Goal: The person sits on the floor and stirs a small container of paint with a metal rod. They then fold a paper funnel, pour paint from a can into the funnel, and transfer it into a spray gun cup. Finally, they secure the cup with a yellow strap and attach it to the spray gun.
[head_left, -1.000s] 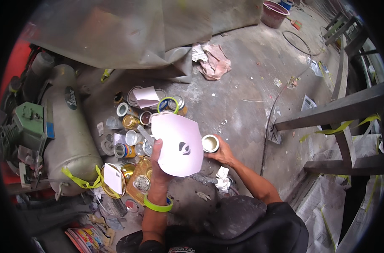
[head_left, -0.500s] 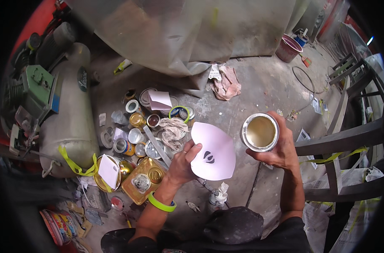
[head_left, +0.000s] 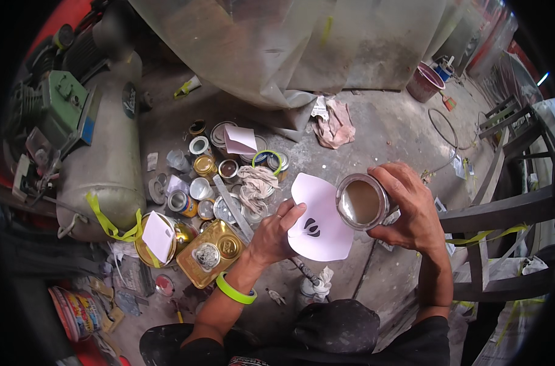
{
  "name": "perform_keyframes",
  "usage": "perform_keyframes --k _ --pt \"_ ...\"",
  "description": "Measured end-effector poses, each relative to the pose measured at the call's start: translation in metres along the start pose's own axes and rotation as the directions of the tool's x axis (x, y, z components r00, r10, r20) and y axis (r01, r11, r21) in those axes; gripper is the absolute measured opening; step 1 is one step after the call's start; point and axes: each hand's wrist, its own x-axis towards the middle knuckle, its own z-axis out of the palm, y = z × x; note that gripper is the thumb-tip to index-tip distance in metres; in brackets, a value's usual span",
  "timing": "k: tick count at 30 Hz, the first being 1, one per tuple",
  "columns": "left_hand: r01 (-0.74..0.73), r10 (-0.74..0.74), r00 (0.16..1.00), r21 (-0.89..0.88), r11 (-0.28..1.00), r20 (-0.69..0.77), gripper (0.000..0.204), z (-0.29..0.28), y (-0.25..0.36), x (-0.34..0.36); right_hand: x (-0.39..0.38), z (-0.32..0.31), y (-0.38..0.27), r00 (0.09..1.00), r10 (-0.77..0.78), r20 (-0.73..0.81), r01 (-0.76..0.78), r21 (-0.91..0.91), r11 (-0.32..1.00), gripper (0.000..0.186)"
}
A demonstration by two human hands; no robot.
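Note:
My left hand [head_left: 283, 229] grips a pale pink paper cone [head_left: 327, 235] that has dark mesh-like openings near its point, its wide side turned up. My right hand [head_left: 404, 204] is closed around a small metal can [head_left: 361, 202] of light brown liquid, tilted slightly beside the cone's right edge. A green tape roll [head_left: 236, 288] circles my left wrist. Below the cone, a white rag [head_left: 323, 280] sits on a container with a metal tool. Paint cans [head_left: 201, 166], a crumpled rag [head_left: 258, 186], a long metal strip [head_left: 232, 207] and a gold rectangular tin [head_left: 204, 265] lie to the left.
A compressor tank [head_left: 100, 177] stands at the left. A plastic sheet [head_left: 259, 49] hangs at the back, with crumpled pink paper [head_left: 333, 128] before it. A maroon bucket [head_left: 425, 85] is at back right. A hose [head_left: 442, 128] crosses the floor, and dark frames [head_left: 497, 210] line the right.
Both hands have shifted right. The can in my right hand rose from beside the cone, came closer, and now tilts toward the cone. The view has swung, so the background sits differently.

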Motion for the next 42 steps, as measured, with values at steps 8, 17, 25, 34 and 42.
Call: perform_keyframes --k 8,17,25,34,42 --pt "0.045 -0.045 0.999 -0.001 0.999 0.02 0.102 0.004 0.0 -0.002 0.002 -0.004 -0.007 0.999 0.016 0.028 -0.015 -0.03 0.999 0.09" --pt "0.067 -0.065 0.997 -0.029 0.997 0.05 0.102 0.006 0.002 -0.001 0.001 -0.004 -0.011 0.999 0.011 0.045 -0.007 -0.08 0.997 0.094" --pt "0.03 -0.028 0.999 -0.073 0.997 0.024 0.104 0.005 0.0 0.0 0.002 -0.003 -0.011 0.999 0.021 0.046 -0.017 -0.089 0.996 0.094" --pt "0.044 -0.042 0.998 -0.054 0.998 0.037 0.104 0.007 -0.003 -0.003 0.003 -0.002 -0.011 0.998 0.03 0.051 -0.026 -0.089 0.996 0.094" --pt "0.045 -0.045 0.999 -0.066 0.997 0.013 0.101 0.005 0.004 0.002 0.002 0.0 -0.01 0.997 0.059 0.049 -0.055 -0.093 0.994 0.096"
